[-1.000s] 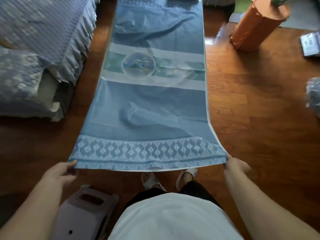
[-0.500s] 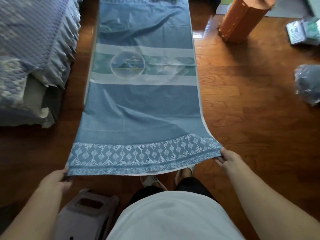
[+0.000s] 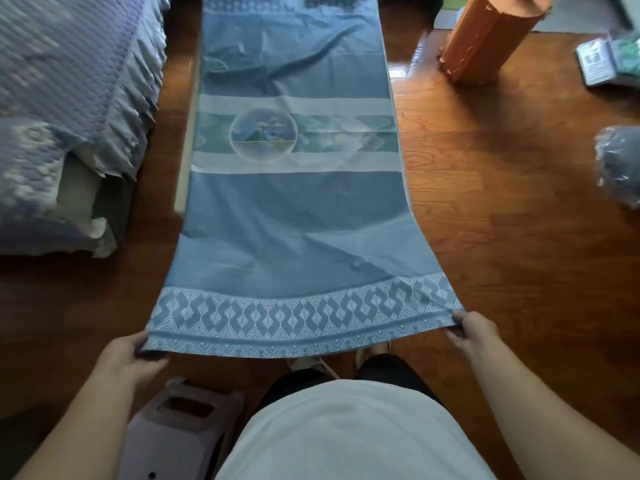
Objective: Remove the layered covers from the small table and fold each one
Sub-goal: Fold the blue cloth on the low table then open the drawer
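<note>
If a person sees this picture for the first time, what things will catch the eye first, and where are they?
First is the long blue cover stretched down the middle over the wooden floor, with a round scenic picture in its pale band. At the bottom, the left hand and the right hand each pinch a corner of its patterned hem. An orange cylinder stands at the top right.

The far end of the blue cover (image 3: 294, 209) is being cut off by the top edge; feet (image 3: 311, 363) are being partly hidden beneath it.
</note>
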Available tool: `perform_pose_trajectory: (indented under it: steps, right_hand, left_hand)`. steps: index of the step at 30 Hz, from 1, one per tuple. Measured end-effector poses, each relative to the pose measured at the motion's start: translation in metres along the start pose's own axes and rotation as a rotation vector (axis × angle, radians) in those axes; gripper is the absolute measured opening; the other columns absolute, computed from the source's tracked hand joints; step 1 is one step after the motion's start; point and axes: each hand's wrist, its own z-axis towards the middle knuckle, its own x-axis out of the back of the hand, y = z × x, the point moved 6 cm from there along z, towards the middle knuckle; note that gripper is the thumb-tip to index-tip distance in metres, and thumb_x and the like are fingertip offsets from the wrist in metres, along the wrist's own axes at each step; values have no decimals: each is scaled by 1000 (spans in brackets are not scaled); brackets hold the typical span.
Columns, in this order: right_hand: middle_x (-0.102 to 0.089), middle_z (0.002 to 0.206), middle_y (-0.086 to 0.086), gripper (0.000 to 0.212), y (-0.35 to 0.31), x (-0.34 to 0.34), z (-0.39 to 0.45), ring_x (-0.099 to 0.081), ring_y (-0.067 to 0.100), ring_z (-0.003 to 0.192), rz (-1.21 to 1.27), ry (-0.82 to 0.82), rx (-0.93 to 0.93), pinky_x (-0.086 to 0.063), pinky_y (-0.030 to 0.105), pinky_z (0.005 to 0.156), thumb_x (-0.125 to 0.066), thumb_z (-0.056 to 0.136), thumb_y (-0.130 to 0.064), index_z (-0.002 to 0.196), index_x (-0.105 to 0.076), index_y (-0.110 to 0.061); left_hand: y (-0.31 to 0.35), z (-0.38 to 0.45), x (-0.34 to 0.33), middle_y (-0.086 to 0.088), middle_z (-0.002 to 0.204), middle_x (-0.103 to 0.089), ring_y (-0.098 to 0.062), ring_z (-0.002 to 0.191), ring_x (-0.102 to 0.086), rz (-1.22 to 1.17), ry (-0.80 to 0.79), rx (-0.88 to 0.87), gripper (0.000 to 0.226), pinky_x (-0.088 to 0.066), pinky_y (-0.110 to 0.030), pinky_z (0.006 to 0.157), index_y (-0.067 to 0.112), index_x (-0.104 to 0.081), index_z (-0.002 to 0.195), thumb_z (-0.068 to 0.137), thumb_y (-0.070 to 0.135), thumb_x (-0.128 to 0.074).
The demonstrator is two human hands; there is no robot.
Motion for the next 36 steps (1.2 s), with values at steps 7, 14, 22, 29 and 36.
perform_pose_trajectory:
  steps: [7,14,22,29,36]
  right_hand:
    - [-62,111,20,30,-2,10,7,-63,29,78,-46,82,-14,-56,50,78,-42,90,21,110,-57,5]
    - [-65,106,17,39,-11,12,0,-67,27,86,-28,141,84,-61,44,75,-48,91,15,129,-55,7]
    - [-49,77,2,36,-3,13,-9,-48,17,63,81,213,126,-47,32,64,-43,99,-2,133,-54,5]
    - [-65,117,24,38,-12,9,1,-68,32,85,-63,152,81,-59,43,47,-47,90,16,126,-56,8]
    - [-65,120,20,20,-15,11,7,-62,25,70,-71,102,-37,-60,41,60,-45,96,11,84,-53,-3]
  left_hand:
    - [21,-11,19,-19,87,-68,-29,63,-63,286,139,-242,17,-58,-30,50,-3,-63,113,100,6,-59]
    - [21,-13,21,-4,51,-65,-9,42,-63,448,47,-118,21,-51,-24,35,6,-55,87,104,-3,-46]
    - [5,0,25,-8,46,-64,-22,41,-63,416,133,-103,12,-53,-39,34,2,-54,95,102,-3,-45]
    - [13,-12,15,-12,53,-66,-15,35,-62,360,110,-168,15,-52,-31,34,3,-52,89,102,-3,-47]
    - [9,-8,10,-14,87,-56,-27,60,-59,393,175,-94,14,-60,-49,75,9,-50,94,104,1,-45]
